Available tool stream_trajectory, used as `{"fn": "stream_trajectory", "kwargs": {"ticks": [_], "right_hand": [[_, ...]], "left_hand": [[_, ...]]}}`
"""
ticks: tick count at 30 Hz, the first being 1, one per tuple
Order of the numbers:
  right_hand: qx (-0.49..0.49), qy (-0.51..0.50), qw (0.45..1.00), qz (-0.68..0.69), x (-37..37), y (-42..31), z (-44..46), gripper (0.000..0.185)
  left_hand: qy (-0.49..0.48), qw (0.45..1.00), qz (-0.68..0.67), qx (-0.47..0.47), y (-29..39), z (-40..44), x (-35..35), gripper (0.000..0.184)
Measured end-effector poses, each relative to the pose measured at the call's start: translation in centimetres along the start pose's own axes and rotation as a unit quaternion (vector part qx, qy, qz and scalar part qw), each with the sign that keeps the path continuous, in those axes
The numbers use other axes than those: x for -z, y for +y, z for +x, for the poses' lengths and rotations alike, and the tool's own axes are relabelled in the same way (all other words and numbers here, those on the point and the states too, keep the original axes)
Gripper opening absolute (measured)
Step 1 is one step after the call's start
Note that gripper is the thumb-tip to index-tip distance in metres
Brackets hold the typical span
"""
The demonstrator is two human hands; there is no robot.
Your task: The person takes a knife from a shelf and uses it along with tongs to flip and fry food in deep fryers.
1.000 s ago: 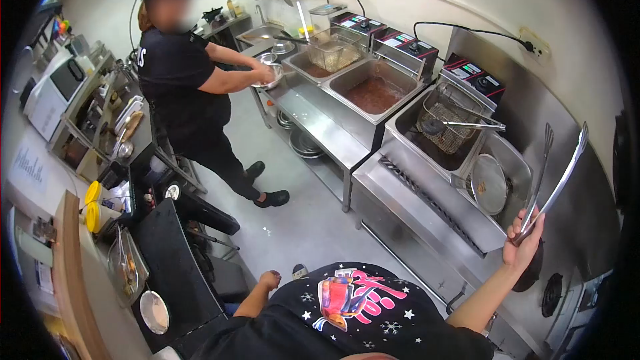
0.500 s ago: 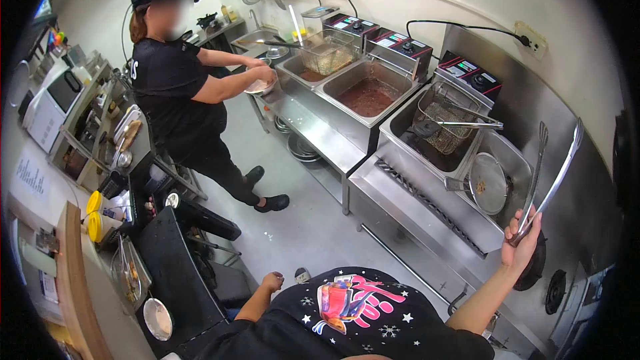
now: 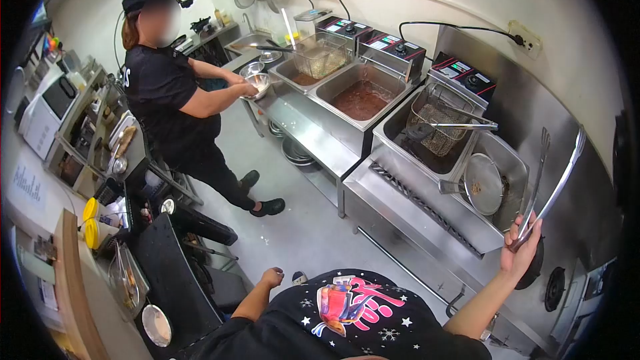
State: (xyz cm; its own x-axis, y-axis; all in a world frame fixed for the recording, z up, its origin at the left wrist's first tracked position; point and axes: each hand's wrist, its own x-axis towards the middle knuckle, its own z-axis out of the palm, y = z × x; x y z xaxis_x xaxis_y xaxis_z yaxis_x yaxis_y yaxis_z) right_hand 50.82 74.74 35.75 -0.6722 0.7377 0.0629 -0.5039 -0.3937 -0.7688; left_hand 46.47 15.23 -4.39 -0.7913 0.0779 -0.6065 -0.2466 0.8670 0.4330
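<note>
Metal tongs (image 3: pixel 557 177) are held upright in my right hand (image 3: pixel 522 248), their arms spread and nothing between the tips. Left of them, a round strainer (image 3: pixel 483 183) with small crumbs in it rests over a steel pan (image 3: pixel 513 160). My left hand (image 3: pixel 271 277) hangs low beside my body with its fingers curled; what it holds, if anything, is too small to tell. Beyond the strainer, a wire fryer basket (image 3: pixel 440 127) sits over a fryer with a second pair of tongs (image 3: pixel 467 125) lying across it.
Two fryer vats (image 3: pixel 360 97) with brownish oil stand further back, one with a raised basket (image 3: pixel 323 57). A co-worker (image 3: pixel 167 100) at the left has both hands in a metal bowl (image 3: pixel 259 85). A black counter (image 3: pixel 170 253) with a white bowl (image 3: pixel 157 325) is at lower left.
The view has shifted slightly, so the fryers sit further left. The co-worker's hands and bowl have moved a little. My right hand still holds the tongs.
</note>
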Motion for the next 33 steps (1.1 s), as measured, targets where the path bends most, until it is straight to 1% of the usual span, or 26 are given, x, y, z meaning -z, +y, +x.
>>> {"fn": "stream_trajectory", "kwargs": {"ticks": [2,5,8,11,14,17,20,23,26,29,31,33], "right_hand": [[0.003,-0.001,1.000,-0.007,0.0,-0.1,0.0,0.039],[0.003,0.011,1.000,-0.011,0.1,0.0,0.1,0.040],[0.003,0.009,1.000,-0.017,-0.2,-0.1,0.1,0.041],[0.000,-0.007,1.000,-0.016,-0.5,-0.2,0.2,0.041],[0.005,-0.008,1.000,-0.015,-0.5,0.0,0.2,0.040],[-0.004,0.004,1.000,-0.016,-0.3,0.0,0.4,0.040],[-0.004,0.008,1.000,-0.023,-0.8,-0.3,0.5,0.040],[-0.007,-0.016,0.999,-0.031,-0.9,-0.5,0.9,0.040],[-0.006,-0.031,0.999,-0.030,-1.4,-0.4,0.9,0.039],[-0.018,-0.044,0.999,-0.017,-0.9,-0.2,0.9,0.039],[-0.015,-0.038,0.999,-0.015,-0.6,0.1,1.0,0.038],[-0.019,-0.024,0.999,-0.018,-0.5,0.5,0.5,0.038]], "left_hand": [[0.004,0.994,-0.074,0.081,0.7,-0.5,0.3,0.033],[0.011,0.996,-0.045,0.073,1.0,-1.1,0.9,0.033],[0.029,0.998,-0.008,0.046,0.7,-1.2,1.0,0.032],[0.020,0.998,-0.023,0.064,1.6,-2.1,1.5,0.032],[0.030,0.998,-0.013,0.053,1.3,-2.1,1.0,0.032],[0.021,0.995,-0.071,0.066,0.9,-1.7,0.3,0.031],[0.034,0.975,-0.190,0.113,0.4,-1.7,-0.2,0.028],[0.081,0.948,-0.263,0.161,0.0,-2.2,-0.9,0.026],[0.079,0.932,-0.297,0.191,-0.6,-3.6,-1.8,0.026],[0.041,0.949,-0.242,0.197,-1.1,-4.9,-1.7,0.026],[0.019,0.960,-0.197,0.198,-1.5,-6.1,-0.5,0.026],[0.026,0.955,-0.199,0.220,-0.8,-8.0,1.3,0.022]]}}
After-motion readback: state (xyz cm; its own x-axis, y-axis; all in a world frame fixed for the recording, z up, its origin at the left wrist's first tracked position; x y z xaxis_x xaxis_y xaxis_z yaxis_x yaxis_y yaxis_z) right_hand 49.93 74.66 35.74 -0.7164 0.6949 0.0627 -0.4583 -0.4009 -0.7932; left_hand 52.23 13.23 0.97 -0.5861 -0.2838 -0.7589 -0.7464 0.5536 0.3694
